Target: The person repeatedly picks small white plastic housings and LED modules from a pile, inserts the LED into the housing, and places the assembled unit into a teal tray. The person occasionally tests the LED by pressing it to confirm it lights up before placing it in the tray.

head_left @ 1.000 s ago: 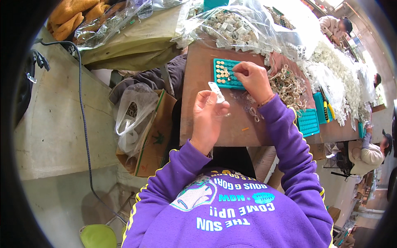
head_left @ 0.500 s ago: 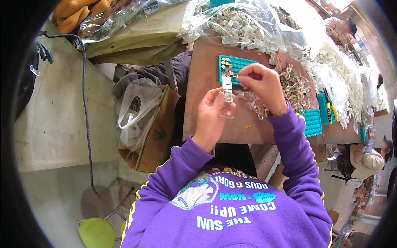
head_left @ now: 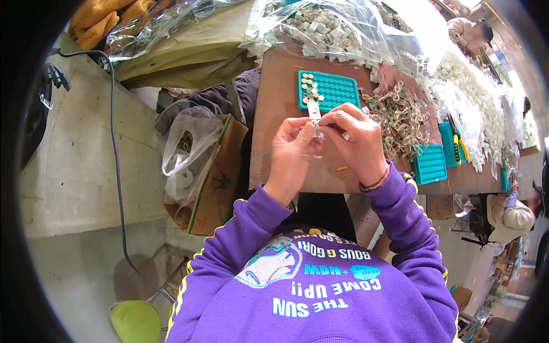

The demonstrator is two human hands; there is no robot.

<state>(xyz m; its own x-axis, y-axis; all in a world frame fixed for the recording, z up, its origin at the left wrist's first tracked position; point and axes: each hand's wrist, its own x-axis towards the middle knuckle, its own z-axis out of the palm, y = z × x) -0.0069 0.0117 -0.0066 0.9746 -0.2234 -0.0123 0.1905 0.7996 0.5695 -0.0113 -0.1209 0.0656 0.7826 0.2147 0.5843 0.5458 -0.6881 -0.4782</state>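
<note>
A small white plastic case [head_left: 314,110] stands up between my two hands over the brown tabletop. My left hand [head_left: 290,151] pinches its lower part between thumb and fingers. Closed fingertips of my right hand [head_left: 359,140] meet the case from the other side; what they pinch there is hidden, and a tiny pale piece shows by the curled fingers. Just beyond the case lies a teal tray [head_left: 343,88] with rows of round pockets. Several small round metal discs [head_left: 309,83], like button cells, sit at its left end.
Tangled pale loops [head_left: 400,117] are heaped right of my hands. A second teal tray [head_left: 430,164] and yellow-handled pliers [head_left: 457,150] lie farther right. Bagged white plastic parts [head_left: 323,28] cover the far side. A cardboard box [head_left: 214,177] stands left of the table; another person [head_left: 509,217] sits at right.
My right hand has come from the tray's near edge down to the case, and its fingers now touch it. My left hand still holds the case in nearly the same place.
</note>
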